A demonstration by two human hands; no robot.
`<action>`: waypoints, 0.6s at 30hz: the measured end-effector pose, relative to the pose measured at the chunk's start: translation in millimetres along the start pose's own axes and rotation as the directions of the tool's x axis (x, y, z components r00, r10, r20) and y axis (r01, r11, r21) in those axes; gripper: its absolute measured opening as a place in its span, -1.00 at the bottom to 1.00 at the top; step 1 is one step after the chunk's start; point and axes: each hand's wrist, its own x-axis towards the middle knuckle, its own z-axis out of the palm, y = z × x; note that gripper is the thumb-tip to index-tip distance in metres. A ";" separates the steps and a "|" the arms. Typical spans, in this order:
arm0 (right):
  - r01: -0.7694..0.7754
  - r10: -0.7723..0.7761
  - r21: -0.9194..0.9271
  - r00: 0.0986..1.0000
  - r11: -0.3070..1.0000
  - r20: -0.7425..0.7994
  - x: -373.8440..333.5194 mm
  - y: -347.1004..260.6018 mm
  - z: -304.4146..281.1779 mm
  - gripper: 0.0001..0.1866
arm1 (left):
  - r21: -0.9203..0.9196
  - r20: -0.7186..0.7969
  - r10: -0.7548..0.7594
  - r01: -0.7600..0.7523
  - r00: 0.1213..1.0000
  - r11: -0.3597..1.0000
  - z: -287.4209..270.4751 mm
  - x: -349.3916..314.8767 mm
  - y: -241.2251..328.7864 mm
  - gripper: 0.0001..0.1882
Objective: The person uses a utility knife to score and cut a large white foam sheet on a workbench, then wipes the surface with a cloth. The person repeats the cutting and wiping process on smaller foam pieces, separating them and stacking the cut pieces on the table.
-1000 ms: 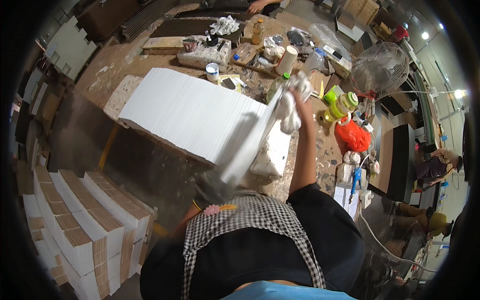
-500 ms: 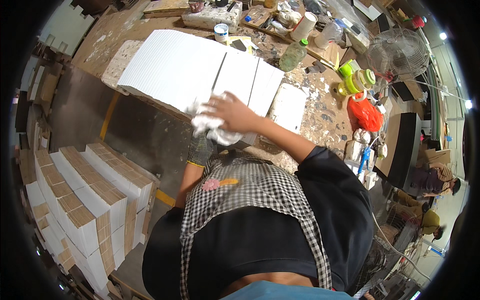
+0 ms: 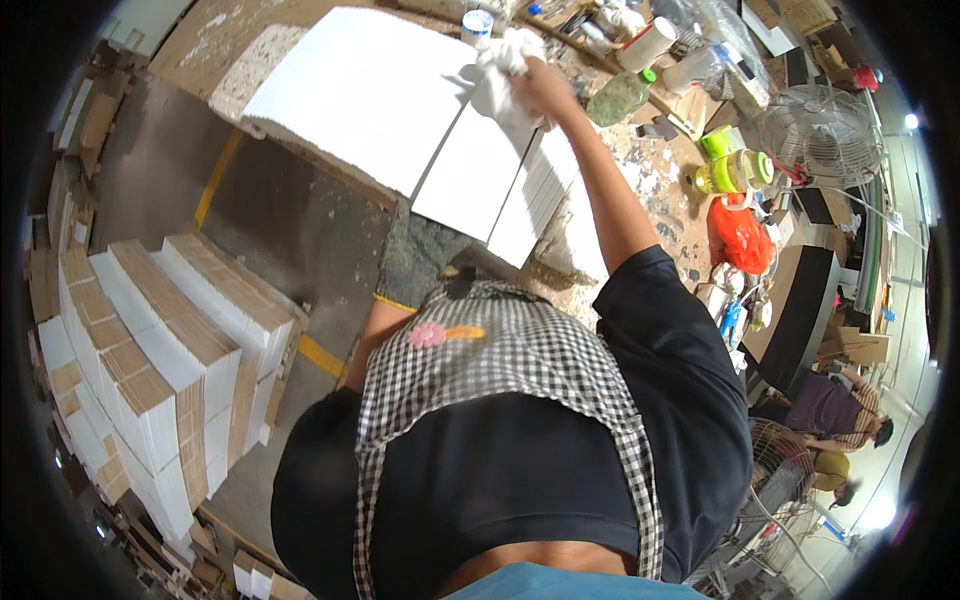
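Observation:
My right hand (image 3: pixel 548 92) is closed on a crumpled white cloth (image 3: pixel 505 75), which lies at the far end of a white panel (image 3: pixel 470 165). That panel rests on a fanned row of overlapping white panels (image 3: pixel 345 90) across the workbench. My left hand (image 3: pixel 412 255), in a dark grey glove with a yellow cuff edge, is low at the near edge of the panels, in front of the apron. Its fingers are hard to make out against the panel edge. Dark gaps run along both long sides of the white panel.
Right of the panels, the paint-spattered workbench (image 3: pixel 655 180) holds a green-capped bottle (image 3: pixel 620 98), a yellow-green jar (image 3: pixel 725 175), a red plastic bag (image 3: pixel 740 235) and a fan (image 3: pixel 822 135). A small white tub (image 3: pixel 477 24) stands beyond. Stacked white-and-brown boards (image 3: pixel 170 350) fill the left floor. Two people are far right.
My right hand has carried the cloth from the panels' near edge to the far end. My left hand stays at the near edge, and more of its glove shows.

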 end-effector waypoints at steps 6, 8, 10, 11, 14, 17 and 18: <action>0.770 -0.762 -0.127 0.638 0.626 0.109 -175.3 -61.8 72.8 -0.47 | -0.085 0.042 0.028 -0.024 0.999 0.996 -1.3 5.5 -2.9 -0.47; 0.888 -0.902 0.162 0.418 0.430 0.105 -209.7 -62.3 58.7 -0.47 | -0.082 -0.007 0.027 -0.027 1.000 0.996 7.3 4.2 -1.6 -0.47; 0.665 -0.823 0.490 0.506 0.564 0.260 -195.6 -52.1 30.1 -0.47 | -0.193 0.118 0.057 -0.034 0.991 0.981 17.2 0.0 1.8 -0.47; 0.513 -0.781 0.614 0.540 0.600 0.313 -175.8 -42.0 12.4 -0.45 | -0.287 0.160 0.031 0.016 0.987 0.958 19.3 -7.3 2.1 -0.42; 0.401 -0.437 0.505 0.898 0.764 -0.052 -90.2 -9.6 -18.8 -0.45 | -0.314 0.149 -0.007 0.054 0.989 0.948 24.5 -17.1 -0.9 -0.38; 0.183 -0.156 -0.279 0.981 0.943 0.116 -39.1 12.5 -17.6 -0.49 | -0.208 0.030 -0.004 0.010 1.000 0.978 25.7 -10.7 -8.7 -0.39; 0.406 -0.646 -0.573 0.697 0.712 -0.310 -51.1 11.8 3.0 -0.46 | -0.189 0.010 0.001 0.001 1.000 0.982 24.1 -8.8 -10.4 -0.39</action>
